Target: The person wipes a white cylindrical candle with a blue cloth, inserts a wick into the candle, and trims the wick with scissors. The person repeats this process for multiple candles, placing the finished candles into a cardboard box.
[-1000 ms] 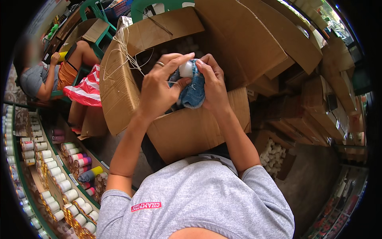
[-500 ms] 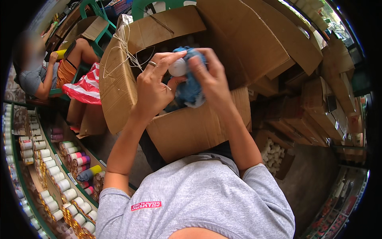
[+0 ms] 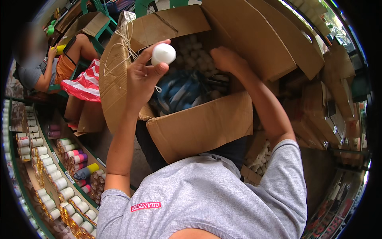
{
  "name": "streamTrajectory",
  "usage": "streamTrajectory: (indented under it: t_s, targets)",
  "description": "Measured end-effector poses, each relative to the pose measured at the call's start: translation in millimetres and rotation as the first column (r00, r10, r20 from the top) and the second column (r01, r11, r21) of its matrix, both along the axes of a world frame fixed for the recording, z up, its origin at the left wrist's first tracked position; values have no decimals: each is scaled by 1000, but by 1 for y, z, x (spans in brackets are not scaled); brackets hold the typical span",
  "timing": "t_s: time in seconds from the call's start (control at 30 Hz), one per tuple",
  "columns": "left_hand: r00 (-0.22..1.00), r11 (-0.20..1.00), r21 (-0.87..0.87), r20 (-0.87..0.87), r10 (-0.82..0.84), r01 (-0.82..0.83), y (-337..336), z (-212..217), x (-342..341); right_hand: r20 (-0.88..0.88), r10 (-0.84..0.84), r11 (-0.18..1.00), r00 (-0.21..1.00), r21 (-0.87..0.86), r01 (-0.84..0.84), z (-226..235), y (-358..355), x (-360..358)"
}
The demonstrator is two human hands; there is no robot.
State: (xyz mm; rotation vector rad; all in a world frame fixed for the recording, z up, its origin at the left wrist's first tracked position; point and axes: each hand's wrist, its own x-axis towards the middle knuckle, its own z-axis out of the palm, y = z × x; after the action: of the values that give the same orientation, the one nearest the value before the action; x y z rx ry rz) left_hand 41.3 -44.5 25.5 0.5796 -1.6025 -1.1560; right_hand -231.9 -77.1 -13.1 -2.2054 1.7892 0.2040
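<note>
left hand [image 3: 144,77] fingers pinch white ball [image 3: 163,54]; right hand [image 3: 226,59] in cardboard box [image 3: 199,127], fingers hidden.

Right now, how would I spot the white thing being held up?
Find the big open cardboard box in the middle. Above its left side the left hand is raised, pinching a smooth white ball in its fingertips. Others like it lie heaped inside the box; this one alone is lifted clear.

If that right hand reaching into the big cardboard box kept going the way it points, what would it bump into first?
Most likely the heap of small white round pieces at the bottom of the open cardboard box. The right hand points down and leftward at them; depth is unclear, so it may already touch.
</note>
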Motion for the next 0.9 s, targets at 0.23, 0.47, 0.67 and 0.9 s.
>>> streamTrajectory:
  t_s: [0.23,0.47,0.67,0.9]
  targets:
    - [987,957,245,-20,-159,159,3,-9,7,-270,285,958,920,113,-264,-42,11,18]
    - [932,833,423,-228,-283,357,-1,-4,18,-215,137,991,967,41,-131,-10,17,28]
    - [911,740,541,-324,-254,399,-9,-7,22,726,-218,976,652,147,163,65,78,13]
    - [921,712,598,-339,-192,369,-11,-9,13,923,-384,923,-32,384,-1,78,139,40]
